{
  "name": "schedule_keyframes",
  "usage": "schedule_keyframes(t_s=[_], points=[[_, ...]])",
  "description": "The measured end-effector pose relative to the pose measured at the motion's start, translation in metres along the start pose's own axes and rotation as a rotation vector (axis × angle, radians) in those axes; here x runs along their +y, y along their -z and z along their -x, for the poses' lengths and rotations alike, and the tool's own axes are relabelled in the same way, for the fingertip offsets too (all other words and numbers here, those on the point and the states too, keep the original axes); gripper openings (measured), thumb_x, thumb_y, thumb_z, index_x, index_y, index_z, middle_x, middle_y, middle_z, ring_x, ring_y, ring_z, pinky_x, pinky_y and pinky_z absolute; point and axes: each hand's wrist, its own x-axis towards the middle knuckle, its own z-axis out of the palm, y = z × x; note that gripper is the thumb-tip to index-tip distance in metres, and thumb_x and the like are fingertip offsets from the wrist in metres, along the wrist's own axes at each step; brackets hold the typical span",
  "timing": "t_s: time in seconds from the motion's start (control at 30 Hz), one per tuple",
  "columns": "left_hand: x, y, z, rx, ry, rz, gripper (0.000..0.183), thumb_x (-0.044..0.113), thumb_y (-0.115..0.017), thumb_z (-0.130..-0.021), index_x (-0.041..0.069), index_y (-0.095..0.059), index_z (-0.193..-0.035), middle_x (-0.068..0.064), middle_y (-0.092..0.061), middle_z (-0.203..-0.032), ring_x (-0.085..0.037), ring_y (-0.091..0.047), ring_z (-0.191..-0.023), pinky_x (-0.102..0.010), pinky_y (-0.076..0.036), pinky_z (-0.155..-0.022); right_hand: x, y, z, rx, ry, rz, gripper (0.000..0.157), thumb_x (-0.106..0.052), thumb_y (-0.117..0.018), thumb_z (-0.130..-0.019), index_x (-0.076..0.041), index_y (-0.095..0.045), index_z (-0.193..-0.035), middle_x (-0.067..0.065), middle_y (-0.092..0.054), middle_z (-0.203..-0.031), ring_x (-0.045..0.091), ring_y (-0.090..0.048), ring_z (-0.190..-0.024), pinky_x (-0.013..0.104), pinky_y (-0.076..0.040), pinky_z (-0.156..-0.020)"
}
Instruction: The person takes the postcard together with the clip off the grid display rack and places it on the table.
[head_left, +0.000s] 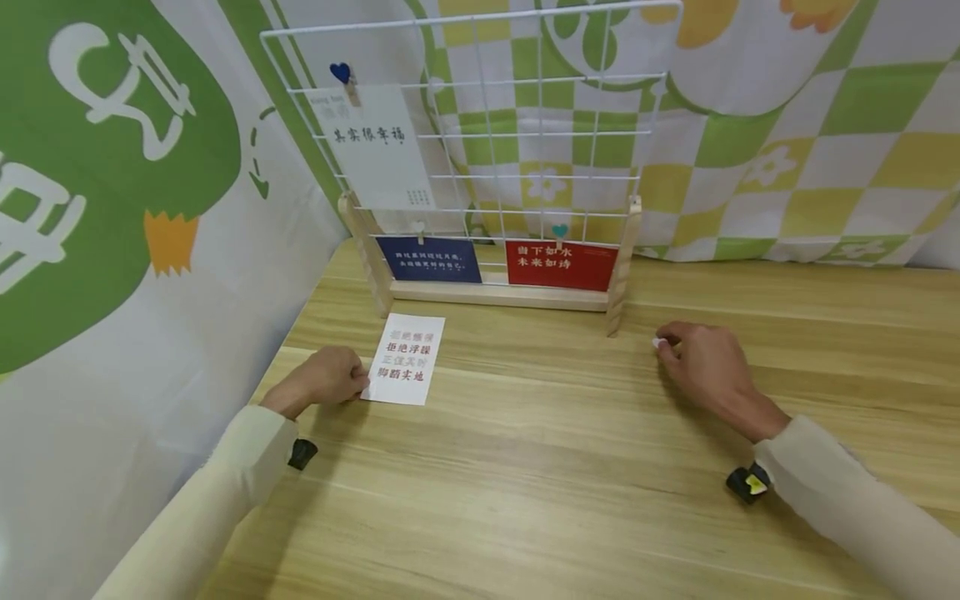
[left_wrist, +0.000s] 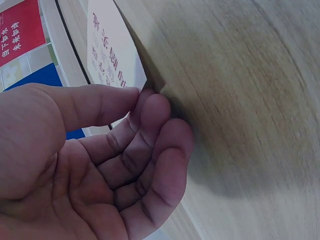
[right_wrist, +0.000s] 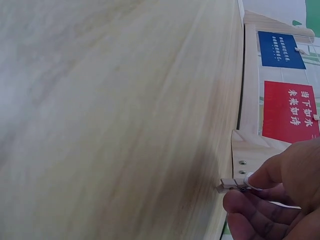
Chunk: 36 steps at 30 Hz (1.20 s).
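Three cards (head_left: 555,277) hang clipped to a wire rack (head_left: 498,296), one apparently left to go; that white card (head_left: 405,360) lies just right of the left hand (head_left: 326,379), its corner pinched between thumb and fingers; the right hand (head_left: 708,367), fingertips drawn together, holds a clothespin (right_wrist: 228,184). Open tabletop (head_left: 510,467) spans between both hands; the rack stands ahead, and a printed backdrop (head_left: 210,367) limits room beyond the left hand's outer side.

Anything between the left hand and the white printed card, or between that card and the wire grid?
Nothing visible: the left hand pinches the white printed card. Toward the wire grid, the left wooden leg and low base bar come first, then the clipped navy card.
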Motion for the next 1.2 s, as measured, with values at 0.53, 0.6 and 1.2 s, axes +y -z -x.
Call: schedule_keyframes(t_s=[0.53, 0.6, 1.2], points=[[-0.0033, -0.0012, -0.0016, 0.006, -0.035, -0.001, 0.04, 0.009, -0.056, -0.094, 0.015, -0.046, -0.056, 0.005, -0.043, -0.054, -0.01, -0.04, -0.051, -0.023, -0.033, -0.053, -0.0019, -0.0089, 0.0013, -0.034, -0.021, 0.021, 0.014, -0.01, -0.067, -0.088, 0.0, -0.075, -0.095, 0.019, -0.074, -0.089, 0.035, -0.07, -0.073, 0.05, -0.053, -0.056], [-0.0031, -0.0015, -0.0026, 0.008, -0.016, -0.006, 0.039, 0.01, -0.056, -0.095, 0.014, -0.047, -0.057, 0.004, -0.044, -0.055, -0.011, -0.041, -0.052, -0.023, -0.034, -0.053, -0.0016, -0.0089, 0.0018, -0.04, -0.025, 0.021, 0.014, -0.01, -0.067, -0.088, -0.001, -0.074, -0.095, 0.019, -0.074, -0.089, 0.036, -0.07, -0.074, 0.051, -0.053, -0.056], [0.0015, 0.0064, -0.0045, 0.098, -0.03, -0.08, 0.025, 0.013, -0.055, -0.095, 0.006, -0.057, -0.071, -0.004, -0.053, -0.066, -0.016, -0.048, -0.061, -0.027, -0.038, -0.059, -0.0053, -0.0076, -0.0034, 0.005, 0.011, 0.053, 0.021, -0.011, -0.063, -0.088, 0.004, -0.072, -0.099, 0.025, -0.072, -0.094, 0.032, -0.068, -0.067, 0.046, -0.053, -0.051]])
